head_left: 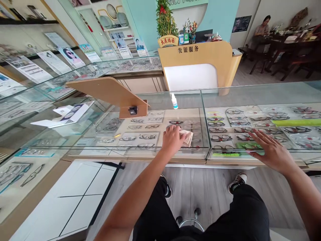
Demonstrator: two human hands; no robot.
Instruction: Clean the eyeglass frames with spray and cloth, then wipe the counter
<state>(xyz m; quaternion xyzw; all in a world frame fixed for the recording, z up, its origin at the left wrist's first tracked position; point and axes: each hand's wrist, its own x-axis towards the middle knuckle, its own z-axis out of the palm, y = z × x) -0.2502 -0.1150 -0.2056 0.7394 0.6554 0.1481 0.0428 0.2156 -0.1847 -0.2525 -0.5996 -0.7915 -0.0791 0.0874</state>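
My left hand (172, 138) rests on the glass top of a display counter (140, 149), its fingers curled over a folded beige cloth (187, 138). Part of the cloth sticks out to the right of the hand. My right hand (272, 150) lies flat on the glass farther right, fingers stretched and holding nothing. Beyond the left hand a small white spray bottle (174, 101) with a blue base stands upright on the counter. Under the glass lie several pairs of eyeglasses (221, 138), some beneath the right hand.
A tilted brown board (107, 90), apparently a mirror's back, stands left on the counter, near an opened white box (71, 113). A wooden cashier desk (195, 57) with a plant (165, 23) is beyond. At far right a person (263, 28) sits by a dark table (283, 43).
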